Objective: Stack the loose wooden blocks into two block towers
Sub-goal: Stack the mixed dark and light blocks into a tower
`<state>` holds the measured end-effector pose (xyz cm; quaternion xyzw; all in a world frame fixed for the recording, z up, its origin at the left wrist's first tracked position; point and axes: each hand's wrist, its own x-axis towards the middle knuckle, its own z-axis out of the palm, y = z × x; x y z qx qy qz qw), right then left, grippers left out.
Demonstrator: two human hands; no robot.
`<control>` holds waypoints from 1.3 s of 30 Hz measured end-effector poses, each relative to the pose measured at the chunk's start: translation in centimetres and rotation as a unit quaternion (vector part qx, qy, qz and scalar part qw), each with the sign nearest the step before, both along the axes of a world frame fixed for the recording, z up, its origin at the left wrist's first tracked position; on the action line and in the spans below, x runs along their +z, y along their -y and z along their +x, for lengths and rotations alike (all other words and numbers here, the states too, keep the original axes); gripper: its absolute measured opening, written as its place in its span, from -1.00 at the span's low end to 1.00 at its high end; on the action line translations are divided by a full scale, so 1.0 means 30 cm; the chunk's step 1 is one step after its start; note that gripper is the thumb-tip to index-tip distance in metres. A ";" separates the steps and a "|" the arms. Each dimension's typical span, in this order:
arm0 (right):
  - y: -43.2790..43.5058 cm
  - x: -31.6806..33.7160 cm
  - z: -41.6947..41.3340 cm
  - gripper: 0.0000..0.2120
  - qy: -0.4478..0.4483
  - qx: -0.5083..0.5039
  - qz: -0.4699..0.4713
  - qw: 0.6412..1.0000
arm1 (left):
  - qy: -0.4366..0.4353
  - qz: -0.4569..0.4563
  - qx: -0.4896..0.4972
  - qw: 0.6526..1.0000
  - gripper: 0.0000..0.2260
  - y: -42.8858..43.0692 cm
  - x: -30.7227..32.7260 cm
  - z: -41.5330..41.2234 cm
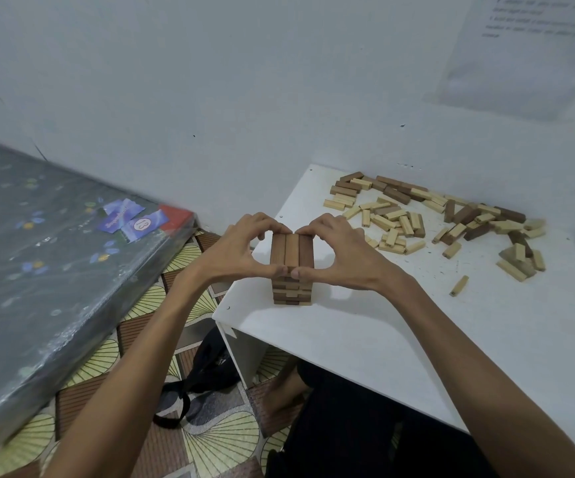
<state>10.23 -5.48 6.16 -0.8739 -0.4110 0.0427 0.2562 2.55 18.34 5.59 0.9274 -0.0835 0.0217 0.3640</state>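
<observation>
A single block tower (292, 267) of dark and light wooden blocks stands near the left edge of the white table (365, 326). Its top layer is three dark blocks side by side. My left hand (241, 250) and my right hand (343, 251) pinch that top layer from both sides, thumbs meeting at its near end and fingers curled over its far end. A big scatter of loose blocks (427, 219) lies across the far right of the table. One light block (459, 285) lies apart, nearer to me.
A plastic-wrapped mattress (48, 263) lies on the floor to the left. A black bag with a strap (206, 374) sits on the patterned floor by the table's left leg. The white wall stands close behind the table.
</observation>
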 end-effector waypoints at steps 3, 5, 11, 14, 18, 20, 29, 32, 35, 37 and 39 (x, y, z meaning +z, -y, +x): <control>0.004 0.004 0.000 -0.32 -0.005 -0.001 0.002 1.000 | -0.002 0.002 -0.002 1.000 -0.43 -0.001 0.002 0.002; 0.004 0.006 -0.001 -0.32 -0.008 -0.001 0.005 1.000 | -0.001 -0.001 -0.001 1.000 -0.43 -0.001 0.002 0.002; 0.008 0.009 -0.001 -0.32 -0.014 -0.002 0.006 1.000 | -0.004 -0.002 -0.004 1.000 -0.43 -0.003 0.005 0.001; 0.009 0.009 -0.001 -0.31 -0.016 -0.004 0.005 1.000 | -0.005 -0.002 -0.001 1.000 -0.42 0.002 0.010 0.000; 0.007 0.005 0.001 -0.30 -0.016 -0.003 0.003 1.000 | -0.007 0.001 -0.001 1.000 -0.39 0.008 0.012 -0.003; 0.008 0.006 0.000 -0.27 -0.014 -0.004 0.003 1.000 | -0.009 -0.003 -0.001 1.000 -0.37 0.008 0.014 -0.006; 0.047 0.026 -0.006 -0.24 -0.011 -0.001 0.002 1.000 | -0.002 -0.019 -0.011 1.000 -0.30 0.003 0.033 -0.018; 0.088 0.043 0.005 -0.28 -0.019 -0.003 -0.004 1.000 | -0.003 -0.017 -0.017 1.000 -0.32 0.014 0.052 -0.013; 0.146 0.074 0.018 -0.39 -0.006 -0.003 -0.015 1.000 | 0.013 -0.006 -0.011 1.000 -0.43 0.044 0.092 0.006; 0.193 0.096 0.029 -0.50 -0.011 -0.015 -0.023 1.000 | 0.042 0.012 -0.010 0.999 -0.53 0.080 0.136 0.028; 0.245 0.116 0.047 -0.56 -0.029 -0.039 -0.051 0.998 | 0.057 0.035 -0.019 0.998 -0.62 0.131 0.191 0.059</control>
